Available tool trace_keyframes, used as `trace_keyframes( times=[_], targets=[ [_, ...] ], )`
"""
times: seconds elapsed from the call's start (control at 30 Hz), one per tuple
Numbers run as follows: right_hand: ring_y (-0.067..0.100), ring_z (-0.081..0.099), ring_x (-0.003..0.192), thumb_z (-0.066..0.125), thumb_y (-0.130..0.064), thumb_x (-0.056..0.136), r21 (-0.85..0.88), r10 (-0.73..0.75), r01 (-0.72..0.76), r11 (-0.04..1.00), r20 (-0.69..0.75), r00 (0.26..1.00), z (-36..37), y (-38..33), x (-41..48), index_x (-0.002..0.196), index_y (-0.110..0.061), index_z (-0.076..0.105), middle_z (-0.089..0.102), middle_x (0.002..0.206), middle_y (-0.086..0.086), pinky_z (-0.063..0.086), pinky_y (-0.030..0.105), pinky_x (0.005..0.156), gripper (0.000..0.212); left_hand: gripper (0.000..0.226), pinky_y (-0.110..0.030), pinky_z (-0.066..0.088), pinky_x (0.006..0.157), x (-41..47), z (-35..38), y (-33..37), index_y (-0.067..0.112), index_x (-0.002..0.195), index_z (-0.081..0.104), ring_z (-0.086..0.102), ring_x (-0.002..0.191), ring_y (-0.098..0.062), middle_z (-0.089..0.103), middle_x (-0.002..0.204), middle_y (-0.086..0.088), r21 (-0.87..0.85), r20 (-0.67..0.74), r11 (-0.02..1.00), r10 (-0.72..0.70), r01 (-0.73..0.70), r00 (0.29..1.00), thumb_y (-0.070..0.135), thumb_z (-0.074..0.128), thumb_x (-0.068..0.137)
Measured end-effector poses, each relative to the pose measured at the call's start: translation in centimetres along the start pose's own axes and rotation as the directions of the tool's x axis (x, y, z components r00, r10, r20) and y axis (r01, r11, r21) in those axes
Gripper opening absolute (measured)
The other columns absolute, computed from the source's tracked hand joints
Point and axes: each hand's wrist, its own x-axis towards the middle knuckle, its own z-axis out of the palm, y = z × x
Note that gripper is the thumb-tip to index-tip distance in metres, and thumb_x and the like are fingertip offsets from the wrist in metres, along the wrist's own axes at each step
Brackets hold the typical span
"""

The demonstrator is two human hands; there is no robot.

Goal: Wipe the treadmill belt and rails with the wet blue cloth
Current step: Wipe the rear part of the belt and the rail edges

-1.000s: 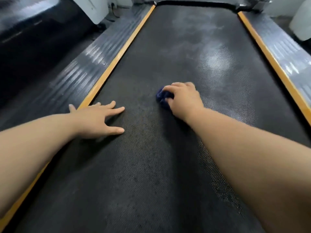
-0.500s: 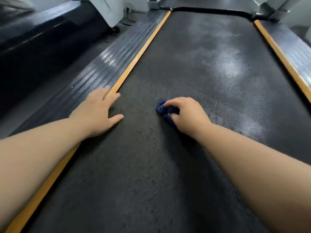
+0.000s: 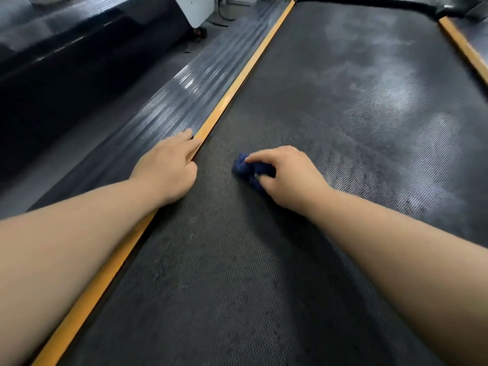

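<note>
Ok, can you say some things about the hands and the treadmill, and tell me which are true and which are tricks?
1. The right hand holds the blue cloth bunched up. True.
2. The cloth is on the orange strip. False: it is on the black belt.
3. The left hand rests at the belt's left edge, over the orange strip. True.
4. The left hand holds a second cloth. False: it holds nothing.
5. The belt far ahead has pale hazy patches. True.
</note>
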Motion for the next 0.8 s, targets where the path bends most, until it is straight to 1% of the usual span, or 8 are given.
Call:
trace_keyframes(
  times=[0.1, 0.2, 0.3, 0.37, 0.5, 0.7, 0.73, 0.8],
  targets=[
    [0.026, 0.054, 0.114, 0.052, -0.023, 0.077, 0.004, 0.136, -0.136, 0.991, -0.038, 0.99, 0.7, 0.3, 3.9, 0.113, -0.037, 0.065, 0.065, 0.117, 0.001, 0.045, 0.038, 0.096, 0.04, 0.042, -0.038, 0.033, 0.102, -0.2, 0.1, -0.4, 0.014, 0.129, 0.053, 0.04, 0.128, -0.023, 0.048, 0.139, -0.001, -0.064, -0.102, 0.997, -0.04, 0.034, 0.994, 0.006, 0.041, 0.089],
    [0.024, 0.053, 0.113, 0.056, -0.02, 0.081, 0.0, 0.222, -0.222, 0.975, 0.007, 0.975, 1.0, -0.9, 3.7, 0.118, -0.037, 0.062, 0.064, 0.117, 0.004, 0.043, 0.029, 0.095, 0.041, 0.041, -0.035, 0.035, 0.099, -0.1, 0.0, -0.7, 0.016, 0.128, 0.056, 0.042, 0.127, -0.023, 0.051, 0.138, 0.002, -0.104, -0.123, 0.991, -0.1, 0.087, 0.987, 0.009, 0.042, 0.089],
    [0.02, 0.053, 0.108, 0.063, -0.03, 0.081, 0.004, 0.051, -0.052, 0.999, 0.093, 0.994, 0.8, -3.3, -0.4, 0.116, -0.039, 0.064, 0.066, 0.107, 0.002, 0.038, 0.023, 0.085, 0.036, 0.044, -0.034, 0.032, 0.106, 0.3, -0.3, -1.3, 0.023, 0.132, 0.055, 0.038, 0.133, -0.018, 0.047, 0.143, 0.007, -0.12, -0.096, 0.988, -0.107, 0.095, 0.99, 0.016, 0.045, 0.089],
    [0.019, 0.05, 0.108, 0.064, -0.035, 0.083, -0.008, -0.032, 0.034, 0.999, 0.133, 0.991, 1.4, -4.3, -1.7, 0.116, -0.038, 0.064, 0.064, 0.106, 0.0, 0.039, 0.026, 0.088, 0.033, 0.037, -0.038, 0.038, 0.099, 0.2, -0.3, -1.4, 0.018, 0.122, 0.06, 0.045, 0.123, -0.024, 0.055, 0.133, 0.001, -0.07, -0.108, 0.996, -0.064, 0.056, 0.992, 0.016, 0.047, 0.088],
    [0.022, 0.054, 0.105, 0.064, -0.025, 0.082, 0.006, 0.036, -0.036, 0.999, 0.053, 0.998, 2.1, -3.4, 2.6, 0.104, -0.031, 0.068, 0.065, 0.101, 0.001, 0.046, 0.037, 0.09, 0.023, 0.031, -0.038, 0.04, 0.092, -0.2, -0.1, -0.9, 0.012, 0.118, 0.058, 0.048, 0.114, -0.026, 0.057, 0.124, -0.005, 0.005, -0.127, 1.0, -0.021, 0.022, 0.992, 0.016, 0.044, 0.091],
    [0.026, 0.05, 0.108, 0.056, -0.023, 0.089, -0.032, 0.218, -0.218, 0.975, -0.026, 0.976, 3.4, -3.9, 7.2, 0.108, -0.027, 0.06, 0.061, 0.11, 0.002, 0.045, 0.039, 0.089, 0.02, 0.028, -0.038, 0.041, 0.087, -0.3, -0.1, -0.8, 0.008, 0.113, 0.059, 0.049, 0.111, -0.026, 0.059, 0.121, -0.007, -0.015, -0.136, 0.999, -0.042, 0.041, 0.99, 0.012, 0.043, 0.091],
    [0.025, 0.05, 0.107, 0.057, -0.025, 0.088, 0.004, 0.21, -0.21, 0.978, -0.014, 0.978, 3.3, -4.3, 6.4, 0.108, -0.028, 0.06, 0.06, 0.108, 0.003, 0.045, 0.037, 0.088, 0.02, 0.028, -0.039, 0.041, 0.088, -0.2, 0.0, -0.8, 0.008, 0.113, 0.06, 0.049, 0.112, -0.027, 0.059, 0.121, -0.007, -0.026, -0.135, 0.999, -0.048, 0.045, 0.99, 0.012, 0.044, 0.09],
    [0.022, 0.051, 0.103, 0.062, -0.028, 0.086, 0.063, 0.108, -0.11, 0.992, 0.026, 0.994, 3.3, -5.3, 4.2, 0.105, -0.03, 0.062, 0.062, 0.104, 0.002, 0.044, 0.032, 0.085, 0.02, 0.029, -0.039, 0.041, 0.09, 0.0, -0.1, -0.9, 0.007, 0.112, 0.061, 0.048, 0.114, -0.028, 0.059, 0.122, -0.007, -0.06, -0.137, 0.997, -0.056, 0.048, 0.989, 0.011, 0.046, 0.088]
  ],
)
